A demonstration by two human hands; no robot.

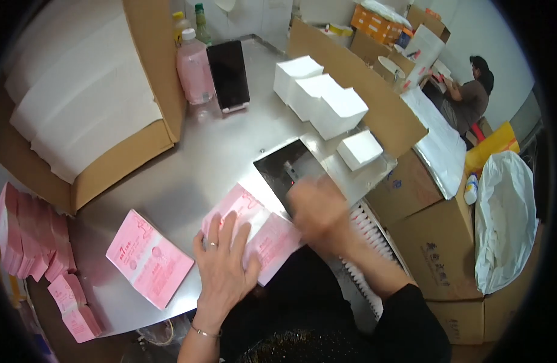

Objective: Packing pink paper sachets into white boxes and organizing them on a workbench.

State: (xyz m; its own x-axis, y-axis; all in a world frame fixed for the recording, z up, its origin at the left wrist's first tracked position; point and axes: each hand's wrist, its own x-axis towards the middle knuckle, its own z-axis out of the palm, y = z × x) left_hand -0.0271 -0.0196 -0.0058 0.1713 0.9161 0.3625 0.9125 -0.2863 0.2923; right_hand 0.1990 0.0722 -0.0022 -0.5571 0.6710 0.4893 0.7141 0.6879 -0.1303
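My left hand (224, 272), fingers spread, lies flat on pink printed paper bags (272, 242) with a pale band across them, close to my body. My right hand (319, 212) is smeared by motion at the right end of these bags, over the edge of a dark rectangular opening (290, 163) in the metal table. Its fingers cannot be made out, nor whether it holds anything. Left of my left hand, a neat stack of similar pink bags (150, 259) rests on the tabletop.
Blocks of white paper (321, 100) stand by a cardboard divider (363, 91). A phone (228, 75) leans near a pink-filled bottle (195, 68). An open carton (124, 136) of white sheets is at left, pink bundles (33, 233) below it. At far right, a person (469, 94) sits behind cartons (432, 224).
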